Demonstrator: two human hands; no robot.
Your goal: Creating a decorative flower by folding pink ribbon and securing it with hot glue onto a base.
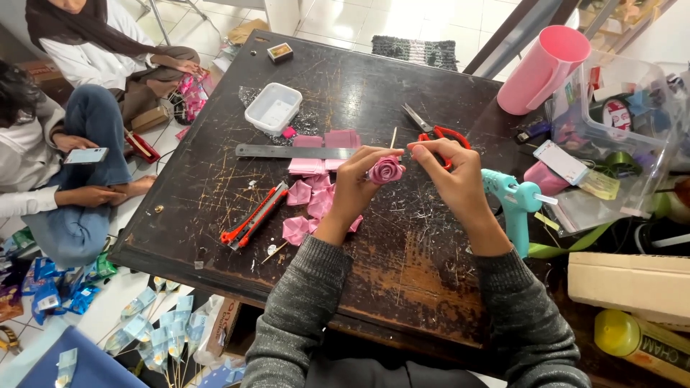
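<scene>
My left hand [357, 188] holds a small pink ribbon rose [387, 169] above the dark scratched table [402, 266]. My right hand [451, 178] pinches the rose's right side with thumb and forefinger. A thin wooden stick [393, 136] points up just behind the rose. Folded pink ribbon petals [307, 197] lie on the table left of my left hand. Behind them rest pink ribbon squares [325, 148] and a metal ruler [291, 151]. Red-handled scissors [435, 132] lie just behind my right hand.
A red utility knife [253, 215], a white plastic tray [274, 108], a teal glue gun [516, 205], a pink jug [542, 70] and a clear box of supplies [618, 122] sit around. Two people sit on the floor at left, one holding a phone [85, 156].
</scene>
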